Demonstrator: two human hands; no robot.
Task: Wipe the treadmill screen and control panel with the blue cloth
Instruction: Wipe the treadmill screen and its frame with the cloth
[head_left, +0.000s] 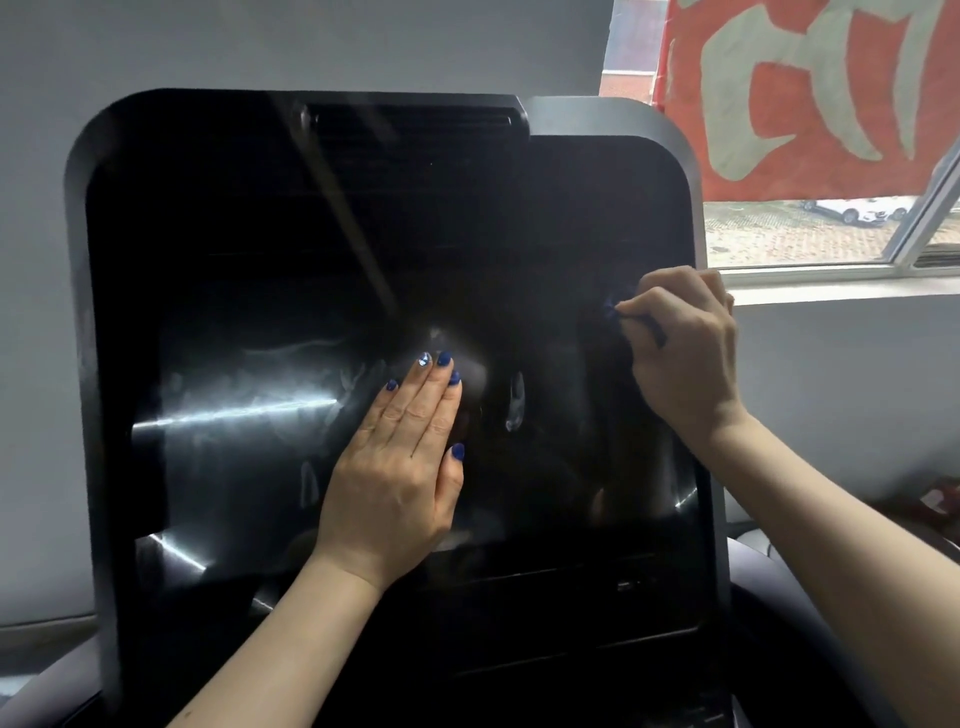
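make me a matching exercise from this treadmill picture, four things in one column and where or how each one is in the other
Things:
1. left hand
2. right hand
3. blue cloth
4. red banner

States or places:
A. hanging in the window at the upper right
B. flat on the middle of the screen, fingers straight
C. curled, near the screen's right edge
D. bunched up, mostly hidden, only a small bit showing

Pairs: 1-B, 2-C, 3-D, 4-A

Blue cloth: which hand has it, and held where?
Right hand grips the bunched blue cloth; only a bit shows past the fingers. Left hand holds nothing, flat on the treadmill screen.
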